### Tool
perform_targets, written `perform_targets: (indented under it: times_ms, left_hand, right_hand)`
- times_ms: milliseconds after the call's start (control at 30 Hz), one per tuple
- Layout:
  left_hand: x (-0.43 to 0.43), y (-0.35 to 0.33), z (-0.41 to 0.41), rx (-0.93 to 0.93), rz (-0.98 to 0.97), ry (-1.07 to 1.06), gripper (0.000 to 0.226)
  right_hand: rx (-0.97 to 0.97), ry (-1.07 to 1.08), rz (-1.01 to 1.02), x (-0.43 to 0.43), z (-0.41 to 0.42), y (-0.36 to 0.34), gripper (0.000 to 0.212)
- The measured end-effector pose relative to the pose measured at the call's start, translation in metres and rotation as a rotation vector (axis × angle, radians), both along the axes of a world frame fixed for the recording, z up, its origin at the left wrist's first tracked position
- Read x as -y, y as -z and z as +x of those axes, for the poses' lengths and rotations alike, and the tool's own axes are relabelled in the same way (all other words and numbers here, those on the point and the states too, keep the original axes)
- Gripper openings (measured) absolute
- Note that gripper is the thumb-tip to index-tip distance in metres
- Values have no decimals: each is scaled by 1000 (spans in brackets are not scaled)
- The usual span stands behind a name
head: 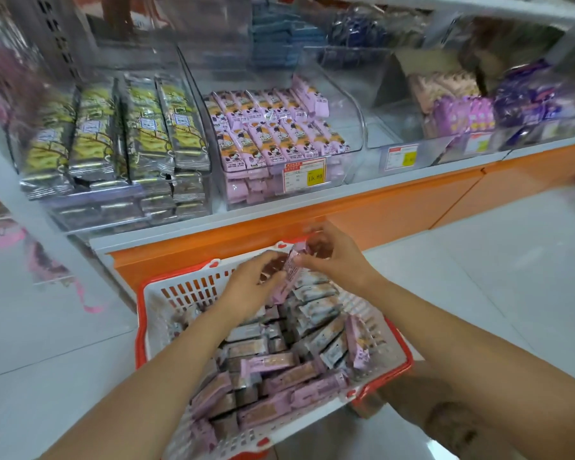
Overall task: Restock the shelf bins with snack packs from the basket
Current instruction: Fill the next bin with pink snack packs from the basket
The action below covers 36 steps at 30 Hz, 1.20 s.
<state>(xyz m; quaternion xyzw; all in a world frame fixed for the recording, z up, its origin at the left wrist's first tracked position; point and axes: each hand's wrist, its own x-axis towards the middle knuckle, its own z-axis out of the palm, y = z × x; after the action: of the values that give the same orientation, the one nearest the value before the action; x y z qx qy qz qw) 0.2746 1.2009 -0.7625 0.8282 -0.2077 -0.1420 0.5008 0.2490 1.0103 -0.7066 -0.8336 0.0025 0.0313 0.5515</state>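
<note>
Both forearms stretch over the white basket (pixel 140 313), heaped with pink snack packs (pixel 279 363). Above its far rim, my left hand (pixel 246 287) and right hand (pixel 332 257) pinch a small bundle (pixel 287 277) of packs between them. This looks like the gathering step; next comes lifting them to the half-filled pink bin (pixel 356 127) beyond the basket.

This is a shop, in a snack aisle. Clear plastic bins (pixel 346 127) stand side by side on a white shelf (pixel 312 198) over an orange base (pixel 379 210), each stocked with neat rows of wrapped packs (pixel 273 134). Printed price tags (pixel 314 176) are stuck on the bin fronts. A red-rimmed shopping basket (pixel 140 313) sits on the pale tiled floor (pixel 512 260).
</note>
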Motion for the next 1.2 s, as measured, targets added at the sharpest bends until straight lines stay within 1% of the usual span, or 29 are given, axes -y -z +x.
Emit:
perform_targets:
  times_ms: [67, 133, 233, 300, 367, 433, 467, 500, 567, 600, 633, 700, 767, 867, 933, 1000, 1200]
  left_hand:
    - [4, -12, 1, -35, -103, -45, 24]
    - [6, -28, -1, -95, -214, -94, 20]
    - [9, -48, -2, -125, -295, -143, 18]
    - [10, -57, -3, -134, -334, -150, 18]
    - [12, -67, -4, -141, -385, -142, 18]
    - [13, -79, -5, -77, -387, -127, 19]
    - [12, -85, -5, 28, -336, -137, 20]
    - [10, -89, -3, 214, -234, -188, 22]
    - [2, -101, 4, 680, 26, -355, 29]
    - [-3, -107, 9, 835, 125, -423, 33]
    - [-8, -111, 15, 919, 212, -461, 36]
    - [-17, -116, 29, 968, 391, -463, 44]
    - [-26, -114, 40, 975, 518, -435, 50]
    - [-35, -104, 50, 979, 609, -415, 50]
    - [-39, -96, 54, 1001, 670, -416, 54]
    - [-39, -89, 58, 1031, 704, -422, 57]
    - [-36, -83, 64, 1060, 663, -454, 55]
  right_hand:
    - [47, 20, 55, 0, -5, -12, 54]
    - [86, 0, 11, 0, -14, -18, 57]
    - [152, -44, -109, -3, -28, -24, 46]
    - [223, -31, -145, -7, -34, -30, 36]
    - [273, -6, -176, -9, -36, -39, 32]
    - [287, 12, -179, -6, -31, -48, 29]
    - [292, 24, -171, -3, -27, -54, 28]
    - [301, 45, -161, 1, -22, -60, 30]
    - [332, 101, -152, 6, -8, -76, 33]
    - [346, 129, -168, 9, 1, -85, 32]
    - [359, 156, -199, 11, 11, -93, 31]
    - [388, 206, -272, 14, 34, -108, 27]
    - [396, 246, -357, 16, 60, -118, 24]
    - [372, 313, -512, 14, 96, -127, 24]
    - [353, 348, -563, 11, 120, -130, 23]
    - [344, 368, -595, 8, 143, -131, 23]
    - [325, 431, -771, -6, 205, -128, 26]
